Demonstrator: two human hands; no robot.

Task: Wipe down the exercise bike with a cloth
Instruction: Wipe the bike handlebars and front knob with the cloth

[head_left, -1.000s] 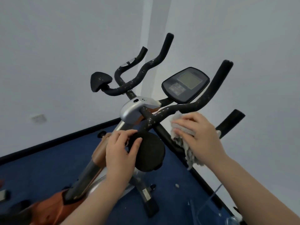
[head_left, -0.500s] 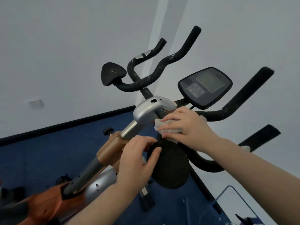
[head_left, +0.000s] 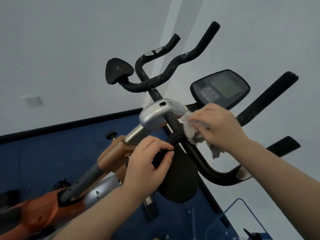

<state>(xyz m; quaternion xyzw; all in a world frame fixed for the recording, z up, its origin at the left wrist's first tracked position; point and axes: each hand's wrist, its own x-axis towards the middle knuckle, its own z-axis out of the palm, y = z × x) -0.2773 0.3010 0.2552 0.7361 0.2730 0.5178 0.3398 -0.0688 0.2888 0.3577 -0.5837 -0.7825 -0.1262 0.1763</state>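
1. Head view: right hand (head_left: 220, 126) has slid the cloth (head_left: 191, 130) along the handlebar (head_left: 174, 125) to the centre, by the silver clamp (head_left: 155, 115), so the outer grip looks done
2. Left hand (head_left: 147, 163) still pinches the round black pad (head_left: 178, 179), steadying the exercise bike (head_left: 112, 151)
3. Containers: none I can make out

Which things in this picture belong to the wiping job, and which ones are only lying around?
Belong to the job:
cloth, held in the right hand
exercise bike, with its handlebars and display console
left hand, gripping the round black pad

Just lying about:
wall socket
clear plastic panel, bottom right
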